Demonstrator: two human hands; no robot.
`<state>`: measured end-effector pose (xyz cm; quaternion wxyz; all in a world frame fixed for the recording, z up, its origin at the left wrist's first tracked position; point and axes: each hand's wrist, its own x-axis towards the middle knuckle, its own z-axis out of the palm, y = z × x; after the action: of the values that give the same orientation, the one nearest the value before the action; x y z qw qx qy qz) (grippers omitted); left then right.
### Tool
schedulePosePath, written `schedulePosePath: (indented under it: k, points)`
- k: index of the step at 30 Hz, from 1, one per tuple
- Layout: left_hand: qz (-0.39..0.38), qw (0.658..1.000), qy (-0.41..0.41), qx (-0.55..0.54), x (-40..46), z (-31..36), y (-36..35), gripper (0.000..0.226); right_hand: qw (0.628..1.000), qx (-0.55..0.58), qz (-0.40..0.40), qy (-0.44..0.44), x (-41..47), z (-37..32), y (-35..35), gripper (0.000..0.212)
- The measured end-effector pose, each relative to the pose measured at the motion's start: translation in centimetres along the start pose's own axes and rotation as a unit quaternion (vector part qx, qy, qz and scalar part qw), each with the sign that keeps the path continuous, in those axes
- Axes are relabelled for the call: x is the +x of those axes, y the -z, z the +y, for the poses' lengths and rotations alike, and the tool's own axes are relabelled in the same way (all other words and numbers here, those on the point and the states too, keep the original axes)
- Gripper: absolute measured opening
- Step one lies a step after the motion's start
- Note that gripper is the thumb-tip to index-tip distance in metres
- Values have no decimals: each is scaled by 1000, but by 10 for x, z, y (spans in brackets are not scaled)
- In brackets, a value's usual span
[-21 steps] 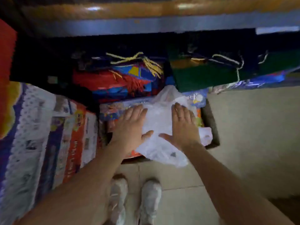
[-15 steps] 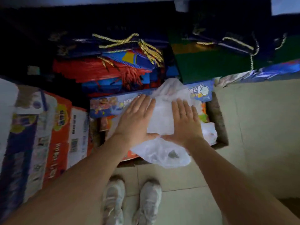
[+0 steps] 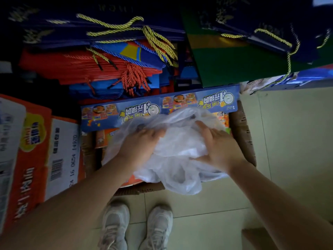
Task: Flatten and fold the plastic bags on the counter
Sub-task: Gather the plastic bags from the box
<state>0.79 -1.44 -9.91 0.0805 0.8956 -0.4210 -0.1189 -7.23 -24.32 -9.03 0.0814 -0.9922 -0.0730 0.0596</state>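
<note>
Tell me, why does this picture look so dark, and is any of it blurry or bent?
Head view: dim light, deep shadow over the stacked gift bags at the top; the plastic bag is brightest; left hand and right hand look slightly soft; the wide lens bends the edges.

The person is wearing nothing on either forearm: both arms are showing bare right down to the left hand [image 3: 139, 144] and right hand [image 3: 219, 147]. On the feet they are wearing a pair of pale, off-white lace-up trainers [image 3: 137, 226] with mesh uppers, looking slightly scuffed.
</note>
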Motion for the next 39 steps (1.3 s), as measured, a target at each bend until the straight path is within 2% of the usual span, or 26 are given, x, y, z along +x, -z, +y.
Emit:
schedulePosePath:
  k: [3, 5, 7, 8, 10, 13, 16, 17, 19, 20, 22, 23, 24, 26, 29, 31, 33, 36, 39]
  points:
    - [42, 999, -14, -15, -9, -10, 17, 79, 990, -85, 30, 105, 3, 1, 13, 105]
    - [53, 998, -31, -13, -13, -10, 28, 56, 980, -103, 15, 170, 16, -9, 19, 120]
    - [54, 997, -45, -19, -14, -8, 36, 45, 972, -86, -20, 217, 30, -27, 17, 124]
    - [58, 997, -48, -14, -16, -10, 36, 44, 969, -72, -26, 234, 34, -37, 15, 117]
    - [59, 997, -36, 22, -22, -19, 31, 62, 970, -55, -8, 238, 35, -46, 11, 79]
    - [36, 999, 24, 34, -35, -34, 24, 83, 978, -56, 42, 197, 18, -33, 16, 52]
    - [-7, 996, 94, -5, -39, -29, 19, 92, 989, -50, 93, 107, -10, -19, 25, 41]
    - [-9, 995, 103, -17, -39, -24, 18, 87, 992, -56, 103, 56, -20, -16, 29, 39]
    - [5, 993, 95, -76, -39, -12, 19, 58, 990, -81, 105, -56, -38, -13, 30, 29]
    - [27, 988, 91, -120, -38, -5, 21, 41, 986, -89, 89, -108, -45, -12, 26, 24]
    - [89, 969, 103, -208, -31, 11, 28, 27, 978, -86, 29, -189, -52, -13, 17, 14]
    - [121, 958, 113, -236, -26, 21, 33, 26, 976, -79, -8, -205, -53, -15, 12, 21]
    - [147, 950, 111, -253, -20, 31, 37, 27, 976, -72, -45, -201, -54, -17, 4, 37]
    - [162, 952, 61, -253, -9, 50, 38, 38, 976, -39, -104, -187, -53, -22, -6, 61]
    - [86, 985, -57, -138, 2, 71, 21, 73, 964, 8, -200, -173, -52, -26, 3, 90]
    - [29, 993, -88, -69, 5, 76, 2, 82, 964, 32, -223, -140, -55, -18, 8, 101]
    - [0, 997, -76, -26, 7, 75, -10, 85, 979, 25, -178, -98, -61, -11, 14, 102]
    - [12, 998, -53, 20, 5, 63, -25, 88, 990, -117, -78, -12, -67, -6, 26, 102]
    - [65, 991, -76, 85, -6, 56, -33, 61, 983, -180, -20, 39, -58, -9, 33, 122]
